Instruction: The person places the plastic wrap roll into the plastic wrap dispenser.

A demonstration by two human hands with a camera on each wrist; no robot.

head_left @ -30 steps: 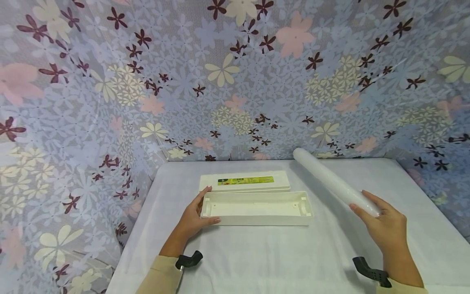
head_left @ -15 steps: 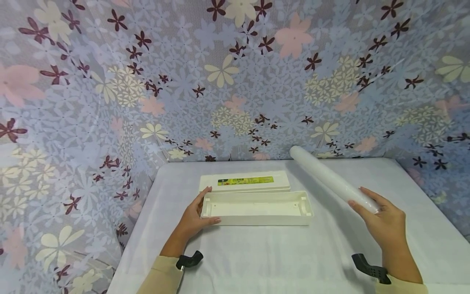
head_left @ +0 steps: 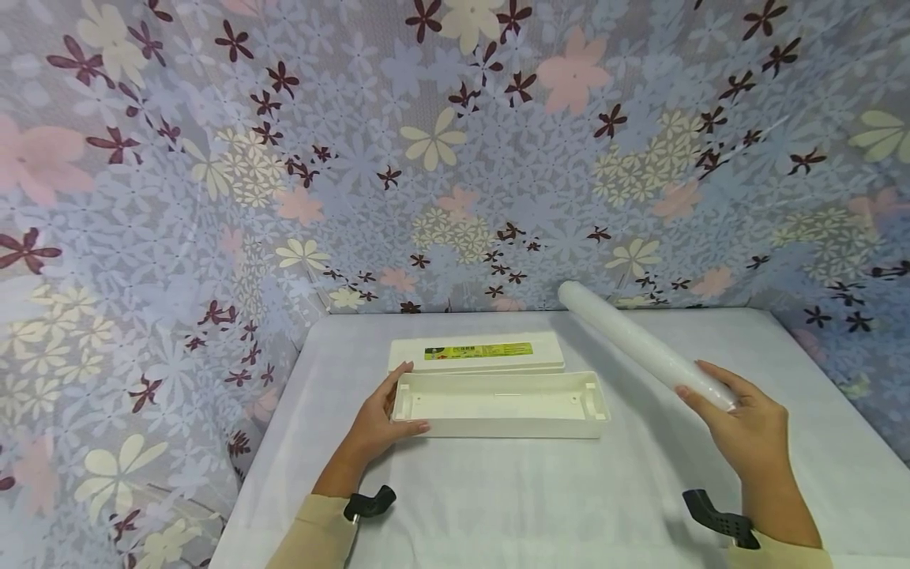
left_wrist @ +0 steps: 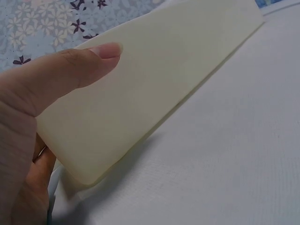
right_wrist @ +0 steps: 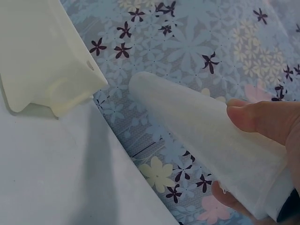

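A long, cream plastic box lies with its open side up, and its inside is bare. My left hand grips its left end, thumb on the front wall. In the left wrist view that thumb lies across the box's smooth wall. A white roll of plastic wrap slants up and leftward from my right hand, which holds it near its lower end. The right wrist view shows the roll between thumb and fingers, apart from the box.
Behind the box lies its matching lid, with a yellow-green label. Both rest on a table with a white cloth. Flower-patterned fabric hangs along the back and sides. Each wrist carries a black camera mount.
The roll's far end has shifted slightly left and up with my right hand. My left hand stays on the box, and the box and lid have not moved on the table.
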